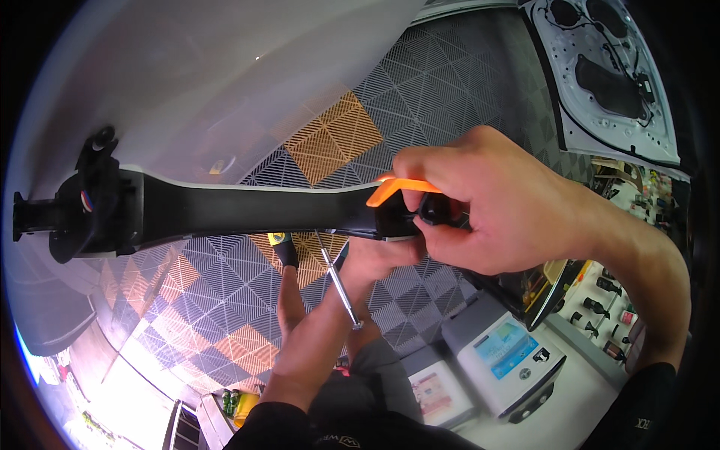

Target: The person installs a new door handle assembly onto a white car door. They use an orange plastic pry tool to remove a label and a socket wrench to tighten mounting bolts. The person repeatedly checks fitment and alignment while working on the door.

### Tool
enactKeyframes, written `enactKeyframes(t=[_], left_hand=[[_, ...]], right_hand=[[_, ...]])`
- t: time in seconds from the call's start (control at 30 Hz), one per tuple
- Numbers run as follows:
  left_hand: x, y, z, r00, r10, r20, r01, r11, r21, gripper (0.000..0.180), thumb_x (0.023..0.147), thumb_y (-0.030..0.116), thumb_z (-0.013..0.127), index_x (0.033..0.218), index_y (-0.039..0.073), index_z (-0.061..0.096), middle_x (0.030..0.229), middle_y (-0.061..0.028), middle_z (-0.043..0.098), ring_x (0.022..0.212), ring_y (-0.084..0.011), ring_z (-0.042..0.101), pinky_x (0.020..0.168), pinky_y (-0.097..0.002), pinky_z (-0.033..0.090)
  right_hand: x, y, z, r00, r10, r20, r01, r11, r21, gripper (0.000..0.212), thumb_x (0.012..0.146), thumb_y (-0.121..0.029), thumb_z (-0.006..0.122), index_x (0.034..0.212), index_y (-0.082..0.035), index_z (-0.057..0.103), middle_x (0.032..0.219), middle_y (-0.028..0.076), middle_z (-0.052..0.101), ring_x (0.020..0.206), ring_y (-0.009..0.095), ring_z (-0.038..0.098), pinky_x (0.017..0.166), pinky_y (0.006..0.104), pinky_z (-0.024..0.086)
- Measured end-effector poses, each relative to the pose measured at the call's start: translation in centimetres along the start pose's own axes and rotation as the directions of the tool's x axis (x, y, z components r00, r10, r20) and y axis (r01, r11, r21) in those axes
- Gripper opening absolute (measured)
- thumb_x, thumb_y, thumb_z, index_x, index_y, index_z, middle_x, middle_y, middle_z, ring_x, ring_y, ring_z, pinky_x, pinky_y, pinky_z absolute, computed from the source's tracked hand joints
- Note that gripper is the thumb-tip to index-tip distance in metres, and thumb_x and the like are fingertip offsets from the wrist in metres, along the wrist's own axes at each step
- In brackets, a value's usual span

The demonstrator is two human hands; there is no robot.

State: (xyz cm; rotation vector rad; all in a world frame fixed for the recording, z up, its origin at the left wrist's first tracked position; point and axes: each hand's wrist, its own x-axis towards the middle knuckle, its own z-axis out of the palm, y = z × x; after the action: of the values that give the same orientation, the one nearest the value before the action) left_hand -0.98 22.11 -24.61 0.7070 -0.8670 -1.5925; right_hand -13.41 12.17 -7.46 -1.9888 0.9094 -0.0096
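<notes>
A long black car door handle point(255, 210), with a pale strip along its upper edge, stretches sideways in front of me. My right hand point(510, 202) is closed at its right end. Between its fingers is an orange plastic pry tool point(405, 187), pressed near a round black piece point(433, 208). My left hand point(379, 259) reaches up under the same end; the handle and my right hand hide most of its fingers, so its grip does not show. A thin silver telescopic rod point(339, 285) slants across my left forearm; what holds its upper end is hidden.
A glossy pale car panel point(225, 82) fills the upper left. A stripped car door point(615, 82) stands at the upper right. Lower right, a grey device with a blue screen point(506, 352) sits by several dark bottles point(596, 306). Grey-and-orange floor tiles point(337, 139) lie below.
</notes>
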Motion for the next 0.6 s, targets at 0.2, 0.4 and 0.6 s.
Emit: enactKeyframes(t=[0.2, 0.4, 0.6], left_hand=[[-0.2, -0.4, -0.9, 0.999, 0.033, 0.021, -0.033, 0.999, -0.001, 0.046, 0.075, -0.001, 0.077, 0.118, 0.003, 0.061, 0.102, -0.0038, 0.069, 0.093, -0.0139, 0.067, 0.079, -0.0307, 0.055], [-0.4, -0.1, -1.5, 0.989, -0.092, 0.116, 0.109, 0.982, -0.153, 0.056, 0.072, -0.002, 0.078, 0.124, 0.004, 0.057, 0.110, -0.0037, 0.068, 0.099, -0.0134, 0.066, 0.086, -0.0310, 0.055], [-0.9, 1.0, -0.2, 0.993, -0.086, -0.083, 0.095, 0.989, 0.115, 0.078, 0.071, 0.001, 0.083, 0.139, 0.003, 0.044, 0.122, -0.0083, 0.063, 0.111, -0.0172, 0.064, 0.100, -0.0339, 0.052]], right_hand=[[0.1, 0.4, 0.7, 0.999, -0.008, -0.032, 0.009, 1.000, 0.018, 0.018, 0.077, -0.004, 0.069, 0.092, -0.003, 0.058, 0.060, 0.009, 0.054, 0.050, 0.028, 0.057, 0.050, 0.0346, 0.045], [0.0, 0.5, 1.1, 0.996, -0.066, -0.054, 0.066, 0.998, -0.003, 0.020, 0.078, -0.003, 0.070, 0.095, -0.003, 0.059, 0.063, 0.011, 0.057, 0.052, 0.030, 0.061, 0.050, 0.0366, 0.046], [0.1, 0.7, 0.8, 1.000, 0.024, -0.021, -0.025, 0.999, -0.048, 0.016, 0.081, -0.004, 0.067, 0.095, -0.003, 0.059, 0.063, 0.012, 0.059, 0.053, 0.030, 0.064, 0.051, 0.0380, 0.047]])
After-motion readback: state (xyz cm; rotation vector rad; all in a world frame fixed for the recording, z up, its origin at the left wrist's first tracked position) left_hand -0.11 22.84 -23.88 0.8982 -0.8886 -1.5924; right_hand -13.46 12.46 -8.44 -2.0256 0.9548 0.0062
